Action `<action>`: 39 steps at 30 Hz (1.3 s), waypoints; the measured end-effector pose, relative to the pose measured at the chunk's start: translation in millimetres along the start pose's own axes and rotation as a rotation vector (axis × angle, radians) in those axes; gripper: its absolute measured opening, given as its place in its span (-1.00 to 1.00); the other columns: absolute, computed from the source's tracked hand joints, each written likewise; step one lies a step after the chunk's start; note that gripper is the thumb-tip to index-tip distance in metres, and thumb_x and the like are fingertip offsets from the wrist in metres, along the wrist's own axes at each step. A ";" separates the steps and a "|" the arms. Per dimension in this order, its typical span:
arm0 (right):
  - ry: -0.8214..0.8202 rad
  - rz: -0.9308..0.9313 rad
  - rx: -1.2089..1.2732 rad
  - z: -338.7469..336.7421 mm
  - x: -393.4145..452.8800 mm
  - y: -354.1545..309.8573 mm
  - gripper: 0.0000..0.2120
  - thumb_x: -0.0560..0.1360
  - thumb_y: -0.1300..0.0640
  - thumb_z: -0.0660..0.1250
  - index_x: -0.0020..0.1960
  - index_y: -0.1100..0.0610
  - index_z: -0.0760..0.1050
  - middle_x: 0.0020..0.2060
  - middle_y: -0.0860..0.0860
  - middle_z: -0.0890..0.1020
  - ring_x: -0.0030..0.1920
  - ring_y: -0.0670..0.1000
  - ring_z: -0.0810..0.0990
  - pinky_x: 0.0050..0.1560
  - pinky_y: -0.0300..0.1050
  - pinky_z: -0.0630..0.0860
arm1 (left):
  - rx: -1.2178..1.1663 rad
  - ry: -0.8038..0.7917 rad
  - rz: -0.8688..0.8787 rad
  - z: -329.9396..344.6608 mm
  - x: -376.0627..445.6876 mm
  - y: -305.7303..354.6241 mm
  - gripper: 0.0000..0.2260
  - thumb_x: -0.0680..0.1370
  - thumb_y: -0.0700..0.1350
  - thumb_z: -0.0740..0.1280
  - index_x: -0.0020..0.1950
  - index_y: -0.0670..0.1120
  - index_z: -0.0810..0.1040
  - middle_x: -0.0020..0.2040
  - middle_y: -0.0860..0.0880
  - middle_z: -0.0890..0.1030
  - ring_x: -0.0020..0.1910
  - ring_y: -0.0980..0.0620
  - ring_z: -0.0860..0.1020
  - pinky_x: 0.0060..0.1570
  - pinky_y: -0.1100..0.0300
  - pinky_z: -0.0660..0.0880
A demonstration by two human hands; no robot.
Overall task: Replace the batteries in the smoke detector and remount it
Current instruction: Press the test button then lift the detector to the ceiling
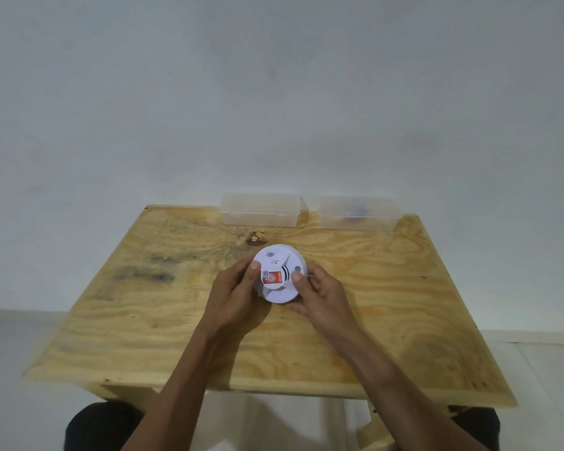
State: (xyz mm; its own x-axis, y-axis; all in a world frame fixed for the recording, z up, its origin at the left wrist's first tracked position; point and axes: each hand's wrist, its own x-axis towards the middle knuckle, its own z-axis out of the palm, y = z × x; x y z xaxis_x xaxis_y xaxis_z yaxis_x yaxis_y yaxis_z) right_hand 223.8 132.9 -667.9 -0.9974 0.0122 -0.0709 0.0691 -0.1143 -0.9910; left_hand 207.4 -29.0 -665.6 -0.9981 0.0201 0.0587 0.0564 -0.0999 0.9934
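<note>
Left hand (233, 292), right hand (319, 296) — fingers curled round smoke detector (279, 273), thumbs on top.

— What's under the fingers (252, 274)?

— A pale plywood table (404, 304) with strong swirling grain. Just beyond the fingertips there is a dark knot (256, 239) in the wood; off to their left, grey-black smudges (144, 271) stain the top.

— And farther out?

— Past the table's far edge, straight ahead of the fingers, a plain white wall (274, 92) fills the upper view. The light on it is soft and even.

— Lower down?

— Left and right of the fingers, beyond the table's sides, a light floor (13, 353) meets the wall at a pale skirting strip (534, 336). Nearer than the fingers, below the front edge, a wooden table leg (368, 428) shows.
</note>
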 end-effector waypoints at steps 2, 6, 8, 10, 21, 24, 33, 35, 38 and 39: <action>0.020 0.035 0.085 0.6 -2.3 2.6 -0.71 0.61 0.11 0.31 0.30 0.15 0.48 0.11 0.15 0.70 0.08 0.11 0.71 0.05 0.17 0.66 | 0.013 -0.010 -0.008 -0.9 0.1 0.5 -0.76 0.69 -0.23 0.20 0.23 -0.20 0.63 0.06 -0.15 0.74 0.02 -0.05 0.70 -0.03 0.12 0.63; 0.024 0.080 0.242 0.8 -2.4 2.2 -0.72 0.62 0.12 0.29 0.30 0.14 0.47 0.09 0.14 0.71 0.09 0.14 0.71 0.03 0.10 0.66 | 0.021 -0.061 -0.035 -0.9 -1.8 6.5 -0.78 0.66 -0.30 0.22 0.24 -0.23 0.61 -0.02 -0.01 0.75 -0.08 0.14 0.71 -0.15 0.33 0.57; 0.021 0.096 0.308 0.3 -1.1 -1.7 -0.73 0.62 0.13 0.28 0.30 0.16 0.46 0.09 0.16 0.71 0.09 0.16 0.71 0.04 0.11 0.66 | 0.025 -0.065 -0.052 0.7 -3.5 8.0 -0.79 0.65 -0.31 0.24 0.22 -0.20 0.61 -0.07 0.05 0.76 -0.12 0.18 0.70 -0.18 0.36 0.56; 0.019 0.112 0.335 -0.7 -0.2 -6.2 -0.74 0.62 0.14 0.27 0.29 0.17 0.46 0.08 0.16 0.71 0.09 0.17 0.71 0.04 0.11 0.66 | 0.014 -0.050 -0.082 1.1 -3.3 9.7 -0.80 0.64 -0.29 0.26 0.22 -0.23 0.60 -0.06 -0.02 0.77 -0.12 0.12 0.71 -0.17 0.31 0.58; 0.045 -0.015 0.098 -17.8 1.2 -20.7 -0.78 0.58 0.18 0.35 0.20 0.22 0.59 0.05 0.18 0.72 0.06 0.21 0.71 0.06 0.26 0.63 | 0.043 0.000 -0.043 6.5 -0.5 19.3 -0.82 0.61 -0.20 0.36 0.20 -0.13 0.64 0.03 -0.12 0.75 0.06 -0.24 0.69 0.10 -0.12 0.63; 0.062 -0.047 0.053 -23.7 0.5 -35.1 -0.79 0.56 0.19 0.38 0.18 0.20 0.61 -0.01 0.16 0.74 0.03 0.19 0.72 0.06 0.21 0.64 | 0.017 0.000 -0.003 10.8 -0.2 32.1 -0.81 0.60 -0.20 0.37 0.21 -0.13 0.64 0.03 -0.12 0.75 0.04 -0.15 0.71 0.04 -0.06 0.65; 0.024 -0.133 0.101 -31.2 -5.3 -79.8 -0.76 0.55 0.22 0.38 0.20 0.22 0.59 0.03 0.15 0.73 0.05 0.15 0.72 0.03 0.05 0.66 | -0.056 -0.057 0.130 22.2 -5.6 67.7 -0.74 0.59 -0.26 0.36 0.29 -0.16 0.57 0.08 -0.11 0.74 0.04 -0.06 0.72 -0.05 0.17 0.62; 0.011 -0.154 0.109 -32.3 -8.1 -86.7 -0.76 0.55 0.23 0.38 0.21 0.24 0.59 0.02 0.12 0.74 0.05 0.13 0.72 0.01 0.02 0.66 | -0.070 -0.052 0.152 23.1 -6.4 73.0 -0.74 0.59 -0.26 0.37 0.28 -0.13 0.58 0.08 -0.09 0.74 0.05 -0.05 0.71 -0.05 0.17 0.62; 0.017 -0.170 0.116 -32.2 -8.7 -93.2 -0.76 0.54 0.24 0.38 0.19 0.25 0.59 -0.01 0.09 0.74 0.04 0.12 0.72 0.01 0.02 0.66 | -0.091 -0.044 0.171 26.1 -6.4 78.1 -0.74 0.59 -0.26 0.37 0.27 -0.12 0.59 0.07 -0.07 0.74 0.05 -0.04 0.71 -0.03 0.17 0.63; 0.020 -0.170 0.120 -32.1 -8.0 -94.0 -0.77 0.54 0.25 0.38 0.19 0.25 0.59 -0.01 0.10 0.74 0.04 0.12 0.72 0.02 0.03 0.66 | -0.095 -0.043 0.173 27.1 -6.2 79.4 -0.75 0.59 -0.27 0.36 0.26 -0.12 0.59 0.07 -0.07 0.74 0.05 -0.03 0.71 -0.03 0.17 0.63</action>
State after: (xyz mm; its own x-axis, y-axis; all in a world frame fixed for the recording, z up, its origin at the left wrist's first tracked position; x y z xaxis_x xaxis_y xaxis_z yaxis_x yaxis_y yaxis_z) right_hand 226.0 175.5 -577.7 -0.9938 0.0608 0.0926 -0.1041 -0.2262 -0.9685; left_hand 218.7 -10.1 -584.4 -0.9716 0.0364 0.2340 0.2224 -0.1989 0.9544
